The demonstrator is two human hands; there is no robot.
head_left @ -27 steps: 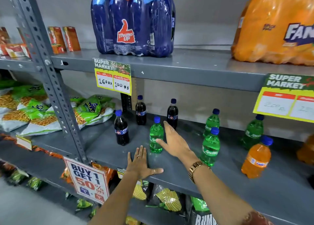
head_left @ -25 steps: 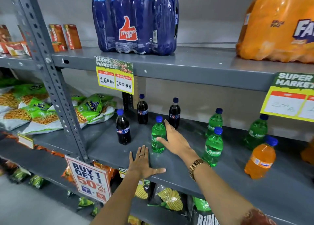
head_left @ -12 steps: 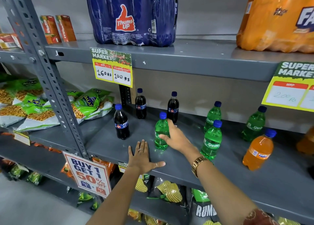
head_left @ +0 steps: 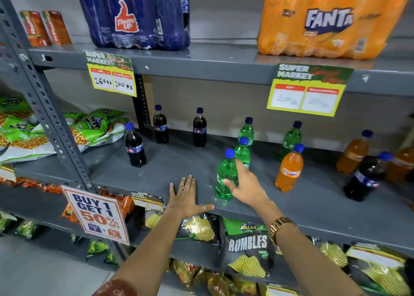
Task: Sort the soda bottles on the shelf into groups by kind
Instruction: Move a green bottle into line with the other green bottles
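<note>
On the grey middle shelf, three dark cola bottles stand at the left: one in front and two behind. My right hand is wrapped around a green Sprite bottle standing near the shelf's front edge. Right behind it are a second green bottle and a third; another stands further right. To the right are an orange Fanta bottle, further orange bottles and a lone cola bottle. My left hand lies flat, fingers spread, on the shelf's front edge.
The shelf above carries a blue Thums Up multipack and an orange Fanta multipack, with price tags hanging from its edge. A perforated upright bounds the bay on the left. Snack bags fill the shelf below.
My right hand closed around the green bottle and slid it right, next to the other green bottles. The left hand stayed flat. The view shifted right.
</note>
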